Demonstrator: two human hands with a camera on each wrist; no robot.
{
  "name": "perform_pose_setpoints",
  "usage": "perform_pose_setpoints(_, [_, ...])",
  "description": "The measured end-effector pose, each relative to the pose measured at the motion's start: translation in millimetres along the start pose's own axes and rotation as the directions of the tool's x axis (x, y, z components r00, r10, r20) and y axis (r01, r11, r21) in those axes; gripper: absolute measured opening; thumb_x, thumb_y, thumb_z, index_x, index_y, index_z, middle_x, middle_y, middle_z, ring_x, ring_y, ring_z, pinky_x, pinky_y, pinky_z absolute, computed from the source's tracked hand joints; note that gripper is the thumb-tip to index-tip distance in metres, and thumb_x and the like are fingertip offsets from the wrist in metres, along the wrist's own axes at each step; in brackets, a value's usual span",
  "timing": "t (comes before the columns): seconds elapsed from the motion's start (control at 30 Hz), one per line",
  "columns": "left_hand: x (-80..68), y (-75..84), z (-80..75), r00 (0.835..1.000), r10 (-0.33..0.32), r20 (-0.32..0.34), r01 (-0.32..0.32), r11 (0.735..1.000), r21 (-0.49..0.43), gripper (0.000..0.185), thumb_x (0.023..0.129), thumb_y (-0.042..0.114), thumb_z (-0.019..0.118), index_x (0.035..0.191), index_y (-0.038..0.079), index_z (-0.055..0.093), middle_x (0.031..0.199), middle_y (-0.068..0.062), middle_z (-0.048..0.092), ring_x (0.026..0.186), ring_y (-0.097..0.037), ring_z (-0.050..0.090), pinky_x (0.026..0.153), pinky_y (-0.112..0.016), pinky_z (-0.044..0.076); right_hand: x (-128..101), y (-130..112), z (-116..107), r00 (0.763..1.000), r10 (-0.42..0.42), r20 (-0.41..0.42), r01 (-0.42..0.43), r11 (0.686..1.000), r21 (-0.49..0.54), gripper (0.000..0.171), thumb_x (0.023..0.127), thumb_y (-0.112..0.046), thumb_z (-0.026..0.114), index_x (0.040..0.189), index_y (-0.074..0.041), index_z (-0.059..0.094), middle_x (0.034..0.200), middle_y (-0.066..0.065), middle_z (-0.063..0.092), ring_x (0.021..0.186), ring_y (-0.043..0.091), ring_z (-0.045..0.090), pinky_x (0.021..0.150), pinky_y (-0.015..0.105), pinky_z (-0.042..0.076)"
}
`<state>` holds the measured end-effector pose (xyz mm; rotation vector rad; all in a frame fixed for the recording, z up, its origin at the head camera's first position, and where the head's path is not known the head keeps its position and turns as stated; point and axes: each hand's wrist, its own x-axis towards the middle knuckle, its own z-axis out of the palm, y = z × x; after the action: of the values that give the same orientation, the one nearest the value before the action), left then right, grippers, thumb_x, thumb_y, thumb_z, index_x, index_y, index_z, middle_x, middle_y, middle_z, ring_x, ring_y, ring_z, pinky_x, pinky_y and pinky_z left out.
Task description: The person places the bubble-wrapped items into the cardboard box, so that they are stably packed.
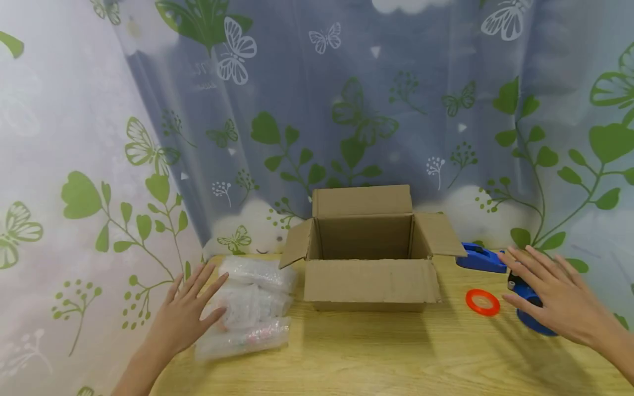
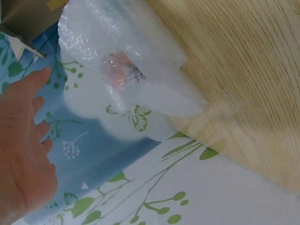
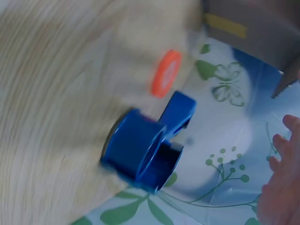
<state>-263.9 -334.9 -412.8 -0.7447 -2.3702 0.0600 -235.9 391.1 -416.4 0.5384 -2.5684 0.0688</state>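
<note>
My left hand (image 1: 185, 311) is spread with its fingers apart, over the left side of a stack of bubble-wrapped packages (image 1: 255, 305). In the left wrist view the hand (image 2: 23, 145) shows beside the bubble wrap (image 2: 126, 28), which has something pinkish inside. On the right, my other hand (image 1: 559, 291) hovers with fingers extended above a blue tape dispenser (image 1: 537, 324), partly hiding it. The right wrist view shows that hand (image 3: 286, 173) apart from the blue dispenser (image 3: 136, 145). Between the hands stands a cardboard box (image 1: 371, 280) with its flaps folded out.
A red-orange ring (image 1: 482, 302), like a roll of tape, lies right of the box. Behind it is a long blue tape dispenser (image 1: 480, 257). The wooden table (image 1: 366, 352) meets a curtain (image 1: 317, 110) printed with leaves and butterflies at the back and left.
</note>
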Motion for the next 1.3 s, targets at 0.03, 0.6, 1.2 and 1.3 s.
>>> perform_pose_setpoints(0.03, [-1.7,-0.5,-1.8,0.999,-0.021,0.027,0.022,0.999,-0.033,0.065,0.103,0.053,0.059,0.156,0.018,0.048,0.172,-0.008,0.023,0.16,-0.028,0.014,0.13,-0.052,0.003,1.4,-0.8,-1.0,1.0,0.028,0.012,-0.029,0.999,0.043,0.087,0.101,-0.046,0.065,0.169,-0.027,0.014,0.175,-0.001,0.005,0.161,0.022,-0.008,0.126,0.051,-0.015])
perform_pose_setpoints(0.6, [-24.5,-23.5,-10.5,0.921,-0.151,0.359,0.307,0.848,-0.431,0.069,0.093,0.016,0.079,0.154,0.006,0.048,0.151,-0.031,0.047,0.132,-0.061,0.046,0.095,-0.076,0.045,56.5,-54.0,-33.9,0.977,0.05,0.209,-0.184,0.695,0.695,0.063,0.112,-0.023,0.047,0.167,-0.036,0.017,0.169,0.021,0.022,0.148,0.057,0.023,0.098,0.08,0.031])
perform_pose_setpoints(1.2, [-31.8,-30.8,16.2,0.894,-0.194,0.404,0.38,0.807,-0.452,0.06,0.092,0.025,0.08,0.144,0.004,0.057,0.144,-0.025,0.058,0.131,-0.055,0.052,0.101,-0.071,0.045,103.3,-106.8,3.8,0.992,0.078,0.103,-0.128,0.714,0.688,0.062,0.107,-0.032,0.061,0.163,-0.022,0.036,0.167,0.017,0.031,0.146,0.05,0.032,0.103,0.08,0.031])
perform_pose_setpoints(1.3, [-32.6,-30.7,20.2,0.894,-0.184,0.408,0.381,0.792,-0.478,0.066,0.092,0.028,0.081,0.147,0.004,0.054,0.146,-0.026,0.056,0.133,-0.056,0.049,0.101,-0.073,0.043,105.8,-110.7,11.1,0.99,0.108,0.096,-0.144,0.716,0.683,0.061,0.107,-0.034,0.061,0.162,-0.019,0.04,0.166,0.019,0.032,0.147,0.051,0.03,0.105,0.079,0.03])
